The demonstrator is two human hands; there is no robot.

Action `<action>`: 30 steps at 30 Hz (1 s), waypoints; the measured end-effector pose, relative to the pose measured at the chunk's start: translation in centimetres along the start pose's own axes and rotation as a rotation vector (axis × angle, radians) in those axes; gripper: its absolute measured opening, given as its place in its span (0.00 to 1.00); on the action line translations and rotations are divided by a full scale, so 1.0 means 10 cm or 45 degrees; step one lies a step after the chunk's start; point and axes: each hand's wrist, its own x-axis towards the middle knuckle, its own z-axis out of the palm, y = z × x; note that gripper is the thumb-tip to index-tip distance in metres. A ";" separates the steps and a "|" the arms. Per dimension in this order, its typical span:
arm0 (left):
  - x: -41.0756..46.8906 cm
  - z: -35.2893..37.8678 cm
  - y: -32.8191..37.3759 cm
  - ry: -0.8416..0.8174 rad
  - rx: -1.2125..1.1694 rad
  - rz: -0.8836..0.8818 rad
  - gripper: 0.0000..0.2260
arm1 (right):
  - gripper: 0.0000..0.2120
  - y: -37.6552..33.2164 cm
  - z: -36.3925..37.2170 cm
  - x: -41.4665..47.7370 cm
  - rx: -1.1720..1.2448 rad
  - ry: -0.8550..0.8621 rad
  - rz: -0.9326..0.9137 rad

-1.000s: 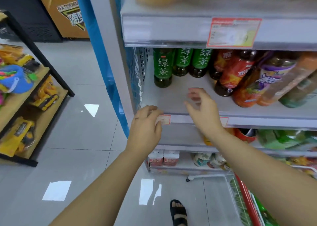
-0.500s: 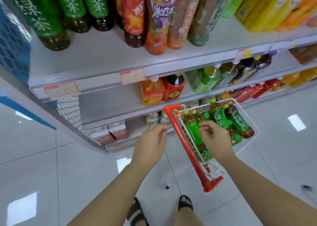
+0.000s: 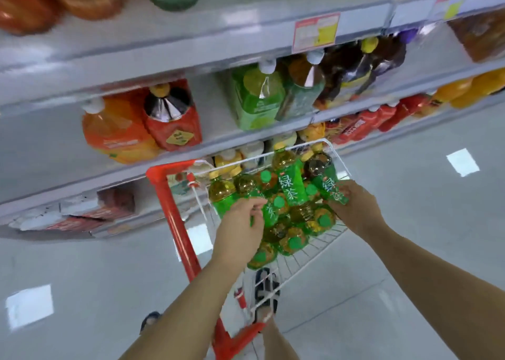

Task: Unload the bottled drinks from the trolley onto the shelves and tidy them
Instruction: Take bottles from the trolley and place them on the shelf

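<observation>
Trolley (image 3: 339, 159): stood on the floor (image 3: 82, 272), before the shelves (image 3: 164, 56). Bottles (image 3: 291, 189): piled in the trolley's basket. Large bottles (image 3: 255, 100): ranged on the middle shelf, behind and above the trolley. Cartons (image 3: 116, 204): laid on the bottom shelf, left of the trolley.

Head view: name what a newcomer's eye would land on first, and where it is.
The heap of green-labelled plastic tea bottles lies in the white wire trolley with the red frame at centre, the left hand over them and the right hand gripping one. On the grey shelf up left stand a big orange juice bottle and a red-labelled dark bottle.
</observation>
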 end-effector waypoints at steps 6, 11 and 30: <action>0.69 0.73 0.02 -0.060 -0.303 -0.435 0.22 | 0.30 0.38 0.13 0.76 -0.087 -0.136 -0.036; 1.12 1.19 -0.10 -0.090 -0.309 -0.556 0.28 | 0.33 0.65 0.40 1.08 -0.066 -0.152 -0.152; 0.27 0.64 0.80 0.309 -0.522 -0.355 0.33 | 0.29 0.15 -0.33 0.26 0.387 -0.291 -0.294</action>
